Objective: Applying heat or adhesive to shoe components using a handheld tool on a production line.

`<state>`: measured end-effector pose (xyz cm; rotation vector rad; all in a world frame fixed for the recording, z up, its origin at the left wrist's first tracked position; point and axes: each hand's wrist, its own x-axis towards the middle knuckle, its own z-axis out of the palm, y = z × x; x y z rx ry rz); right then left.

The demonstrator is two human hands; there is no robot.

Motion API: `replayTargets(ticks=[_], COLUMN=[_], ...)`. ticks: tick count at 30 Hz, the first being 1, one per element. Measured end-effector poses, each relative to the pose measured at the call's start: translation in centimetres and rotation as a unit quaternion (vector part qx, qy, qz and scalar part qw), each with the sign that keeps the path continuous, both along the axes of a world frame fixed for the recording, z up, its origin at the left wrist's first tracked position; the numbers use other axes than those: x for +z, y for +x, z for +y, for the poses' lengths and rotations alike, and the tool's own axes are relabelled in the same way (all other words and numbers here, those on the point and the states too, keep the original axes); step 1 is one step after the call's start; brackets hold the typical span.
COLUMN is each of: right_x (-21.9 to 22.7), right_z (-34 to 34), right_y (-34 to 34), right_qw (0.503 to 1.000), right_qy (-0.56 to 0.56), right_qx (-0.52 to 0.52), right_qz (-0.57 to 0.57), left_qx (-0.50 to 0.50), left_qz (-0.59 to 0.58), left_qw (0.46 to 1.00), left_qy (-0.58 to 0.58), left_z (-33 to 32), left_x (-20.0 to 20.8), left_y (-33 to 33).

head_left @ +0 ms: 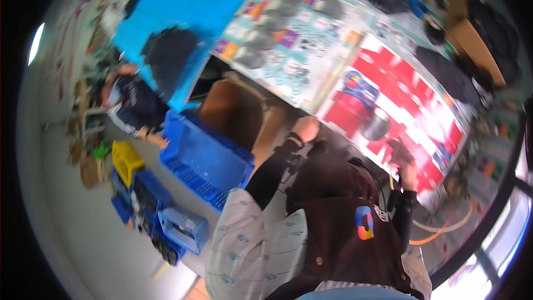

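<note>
Left hand at the table edge, fingers curled together; can't tell if they hold anything. Right hand clamped on a small dark object, too blurred to identify, axis unreadable, sitting over the red poster near a steel pot. Brown garment hides the wrists. Blue crate on floor, left.

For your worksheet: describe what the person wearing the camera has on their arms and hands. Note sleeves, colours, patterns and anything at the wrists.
Both forearms wear tight black undersleeves reaching the wrists. Over them, loose white short sleeves with a small pale-blue repeating print cover the upper arms. The left hand and right hand are bare, without gloves. A dark band sits at the left wrist; blur hides finer detail.
</note>
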<state>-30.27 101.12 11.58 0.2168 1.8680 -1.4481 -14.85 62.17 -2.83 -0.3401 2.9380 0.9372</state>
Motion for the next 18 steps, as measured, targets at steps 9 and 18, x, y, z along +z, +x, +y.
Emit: replayTargets(ticks=[9,18], right_x=[-2.0,-4.3], right_z=[1.9,3.9], right_y=[0.1,0.4], right_qw=[0.999,0.986], right_qy=[0.01,-0.037], right_qx=[0.02,0.115], right_qz=[0.046,0.116], left_qx=[-0.139,-0.346], left_qz=[-0.066,0.179], left_qw=[0.62,0.67], left_qy=[0.769,0.632], left_z=[1.9,8.5], left_x=[28.8,39.2], left_y=[1.8,0.4])
